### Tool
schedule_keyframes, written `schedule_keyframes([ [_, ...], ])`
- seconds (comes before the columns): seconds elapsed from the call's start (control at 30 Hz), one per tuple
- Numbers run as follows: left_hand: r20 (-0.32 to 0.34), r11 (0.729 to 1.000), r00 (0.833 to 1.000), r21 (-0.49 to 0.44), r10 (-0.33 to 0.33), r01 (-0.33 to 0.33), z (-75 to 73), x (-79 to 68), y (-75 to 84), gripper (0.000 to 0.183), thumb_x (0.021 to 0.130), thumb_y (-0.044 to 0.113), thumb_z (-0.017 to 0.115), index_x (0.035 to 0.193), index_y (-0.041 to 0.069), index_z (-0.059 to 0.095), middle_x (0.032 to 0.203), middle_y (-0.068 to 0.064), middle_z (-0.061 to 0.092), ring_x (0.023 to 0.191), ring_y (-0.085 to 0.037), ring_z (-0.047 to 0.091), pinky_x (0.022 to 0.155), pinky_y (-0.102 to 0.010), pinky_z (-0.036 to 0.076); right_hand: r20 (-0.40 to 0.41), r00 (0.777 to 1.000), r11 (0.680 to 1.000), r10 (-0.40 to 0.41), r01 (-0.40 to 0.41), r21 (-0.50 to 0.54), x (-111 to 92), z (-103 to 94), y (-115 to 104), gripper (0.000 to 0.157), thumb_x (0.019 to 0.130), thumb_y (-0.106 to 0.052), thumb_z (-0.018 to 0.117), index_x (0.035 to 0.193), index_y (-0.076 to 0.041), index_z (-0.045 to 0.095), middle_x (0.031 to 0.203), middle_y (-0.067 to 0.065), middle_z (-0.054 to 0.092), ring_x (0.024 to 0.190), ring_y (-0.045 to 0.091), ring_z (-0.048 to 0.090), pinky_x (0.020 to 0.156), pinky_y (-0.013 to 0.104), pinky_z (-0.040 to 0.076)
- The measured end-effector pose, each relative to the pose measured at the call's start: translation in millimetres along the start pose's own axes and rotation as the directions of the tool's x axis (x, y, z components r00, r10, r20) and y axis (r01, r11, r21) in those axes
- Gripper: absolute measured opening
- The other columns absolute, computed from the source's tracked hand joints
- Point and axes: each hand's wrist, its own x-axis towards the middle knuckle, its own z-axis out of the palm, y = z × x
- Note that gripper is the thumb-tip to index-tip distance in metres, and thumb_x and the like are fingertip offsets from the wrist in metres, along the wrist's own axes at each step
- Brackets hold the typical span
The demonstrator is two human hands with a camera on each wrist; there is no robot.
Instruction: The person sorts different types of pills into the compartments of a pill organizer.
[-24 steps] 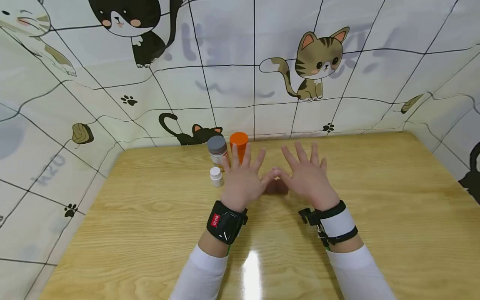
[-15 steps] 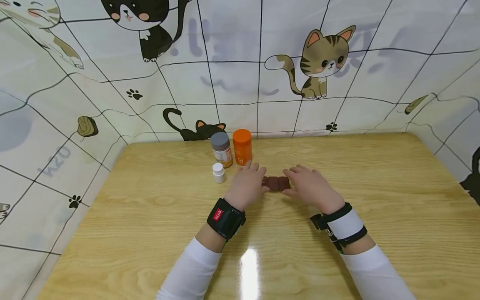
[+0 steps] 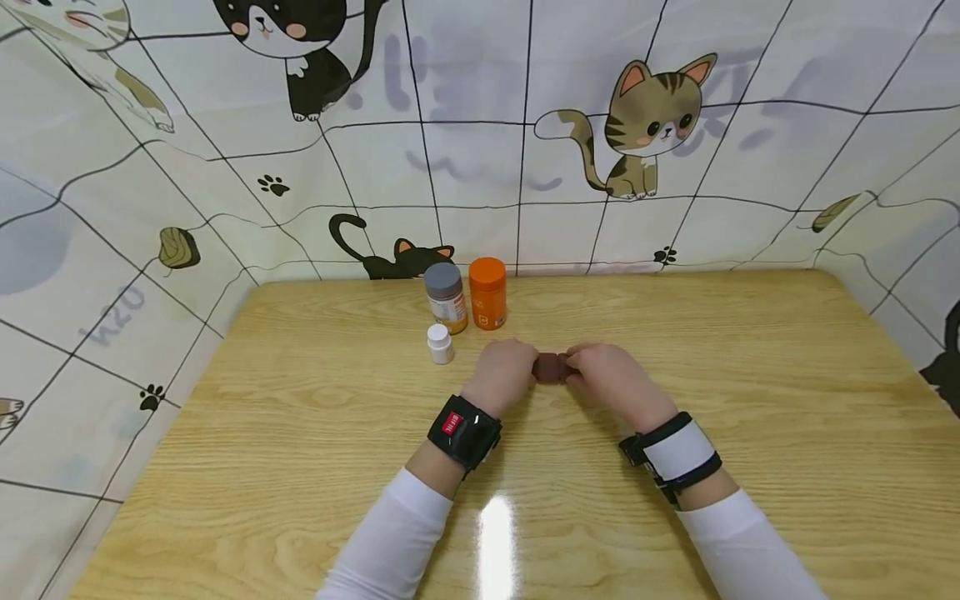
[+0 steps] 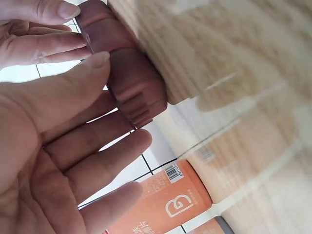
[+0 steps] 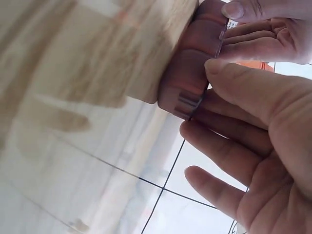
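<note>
A small reddish-brown pill box (image 3: 550,367) with a row of compartments lies lengthwise between the two hands, low at the tabletop. My left hand (image 3: 504,377) pinches its left end; in the left wrist view the thumb is on one side of the pill box (image 4: 131,73) and fingers are behind it. At the other end my right hand (image 3: 618,382) grips it the same way, thumb against the pill box (image 5: 187,68) in the right wrist view. Its lids appear down in both wrist views. The hands hide both ends in the head view.
Behind the left hand stand a grey-capped bottle (image 3: 446,298), an orange bottle (image 3: 488,293) and a small white bottle (image 3: 440,344). The wooden table (image 3: 300,417) ends at a cat-patterned cloth (image 3: 480,167) at the back and sides.
Both hands have come down from a raised, spread-finger pose above the pill box, and their fingers have closed on its two ends. The bottles stay where they stood.
</note>
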Motion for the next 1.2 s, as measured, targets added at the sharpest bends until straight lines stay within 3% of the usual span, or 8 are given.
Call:
schedule_keyframes([
  [0.1, -0.005, 0.999, 1.000, -0.033, -0.012, 0.012, 2.4, 0.3, -0.2, 0.013, 0.083, 0.020, 0.070, 0.092, 0.011, 0.068, 0.079, -0.001, 0.063, 0.068, -0.013, 0.054, 0.059, -0.027, 0.046, 0.008, 1.000, 1.000, 0.012, -0.012, 0.016, -0.8, 1.4, -0.3, 0.007, 0.076, -0.006, 0.072, 0.076, -0.005, 0.066, 0.080, 0.006, 0.064, 0.070, 0.019, 0.059, 0.062, 0.033, 0.050],
  [0.3, -0.015, 0.995, 0.999, -0.091, -0.044, 0.042, 4.1, 0.1, -0.7, 0.012, 0.081, 0.017, 0.071, 0.092, 0.012, 0.070, 0.078, 0.000, 0.063, 0.069, -0.013, 0.053, 0.060, -0.027, 0.046, 0.029, 0.999, 0.999, 0.036, -0.037, 0.035, 0.6, 1.9, -1.6, 0.006, 0.077, -0.007, 0.072, 0.076, -0.005, 0.066, 0.081, 0.006, 0.065, 0.071, 0.017, 0.058, 0.063, 0.033, 0.050],
  [0.57, -0.030, 0.992, 0.999, -0.122, -0.032, 0.028, 4.4, 0.0, -4.6, 0.011, 0.079, 0.016, 0.073, 0.089, 0.011, 0.070, 0.075, 0.001, 0.061, 0.067, -0.013, 0.051, 0.059, -0.026, 0.043, 0.031, 0.999, 0.999, -0.016, 0.015, 0.048, 3.9, -1.0, -0.3, 0.019, 0.077, -0.002, 0.068, 0.064, -0.011, 0.056, 0.064, -0.001, 0.055, 0.057, 0.009, 0.046, 0.053, 0.028, 0.043],
  [0.87, -0.027, 0.993, 0.999, -0.119, -0.017, 0.014, 1.9, 0.5, -4.8, 0.013, 0.079, 0.018, 0.073, 0.091, 0.011, 0.071, 0.077, 0.000, 0.063, 0.070, -0.014, 0.053, 0.063, -0.027, 0.045, 0.080, 0.995, 0.998, -0.062, 0.060, 0.020, 6.6, -7.3, 1.0, 0.022, 0.078, -0.001, 0.065, 0.062, -0.012, 0.054, 0.061, -0.002, 0.051, 0.055, 0.008, 0.044, 0.050, 0.026, 0.041],
  [1.03, -0.032, 0.991, 0.999, -0.133, -0.010, 0.005, 1.4, 2.2, -3.4, 0.014, 0.079, 0.018, 0.074, 0.091, 0.011, 0.071, 0.079, -0.001, 0.065, 0.071, -0.014, 0.054, 0.065, -0.027, 0.046, 0.075, 0.993, 0.994, -0.093, 0.088, 0.067, 6.6, -12.4, 7.9, 0.027, 0.080, 0.000, 0.062, 0.059, -0.013, 0.051, 0.057, -0.005, 0.046, 0.052, 0.007, 0.038, 0.048, 0.024, 0.038],
  [1.2, -0.044, 0.991, 0.999, -0.136, -0.001, -0.005, 1.6, 1.9, -4.0, 0.015, 0.078, 0.018, 0.074, 0.090, 0.011, 0.071, 0.079, 0.000, 0.065, 0.071, -0.013, 0.054, 0.066, -0.027, 0.046, 0.131, 0.987, 0.978, -0.092, 0.065, 0.198, 10.4, -18.4, 19.4, 0.016, 0.086, -0.004, 0.060, 0.072, -0.009, 0.065, 0.065, -0.004, 0.056, 0.055, 0.006, 0.041, 0.051, 0.024, 0.039],
])
